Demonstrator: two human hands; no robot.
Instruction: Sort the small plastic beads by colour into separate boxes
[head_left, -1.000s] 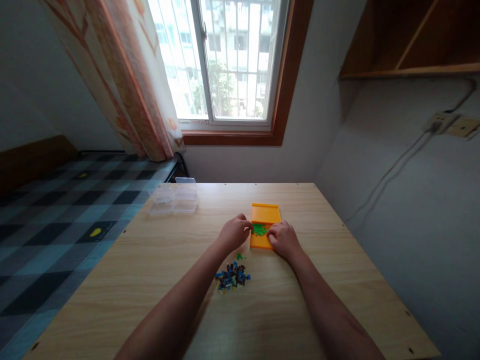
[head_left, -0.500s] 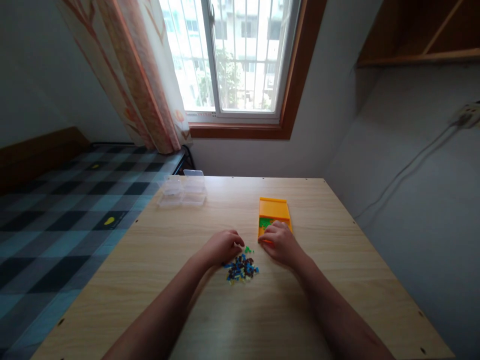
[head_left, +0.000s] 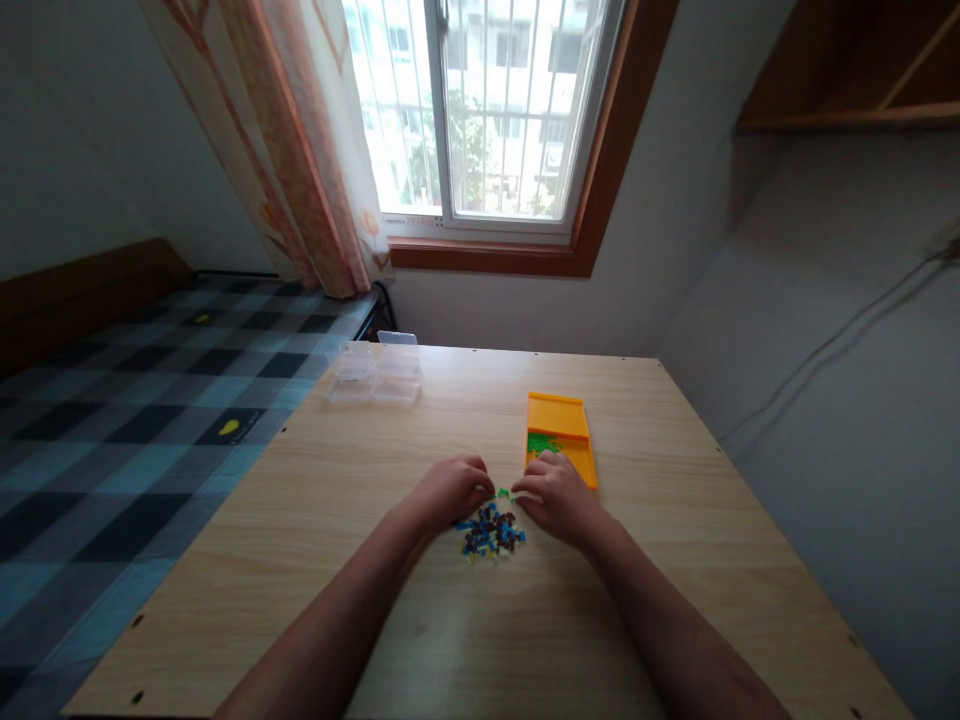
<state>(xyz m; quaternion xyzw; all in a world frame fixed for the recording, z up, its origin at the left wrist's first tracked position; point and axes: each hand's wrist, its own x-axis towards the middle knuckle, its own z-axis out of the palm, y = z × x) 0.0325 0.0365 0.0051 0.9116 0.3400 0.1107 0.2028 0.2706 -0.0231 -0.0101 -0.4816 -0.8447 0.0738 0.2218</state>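
Observation:
A small heap of tiny blue, dark brown and pale yellow plastic pieces (head_left: 491, 532) lies on the table, with a few green pieces (head_left: 504, 494) just beyond it. My left hand (head_left: 459, 488) rests at the heap's left, its fingers curled and the fingertips beside the green pieces. From the other side my right hand (head_left: 556, 496) reaches to the same green pieces with thumb and fingers drawn together. What either hand pinches is too small to make out. Behind my right hand lies an orange tray (head_left: 583, 462) with green pieces (head_left: 541, 443) gathered in its left part.
A clear plastic box (head_left: 375, 380) with its lid raised stands at the table's far left. The wooden table (head_left: 300, 540) runs up to the wall below the window. A bed with a checked cover (head_left: 187, 400) is on the left.
My right hand has come back from the orange tray to the green pieces by the heap. My left hand stays close to them. The view has shifted slightly.

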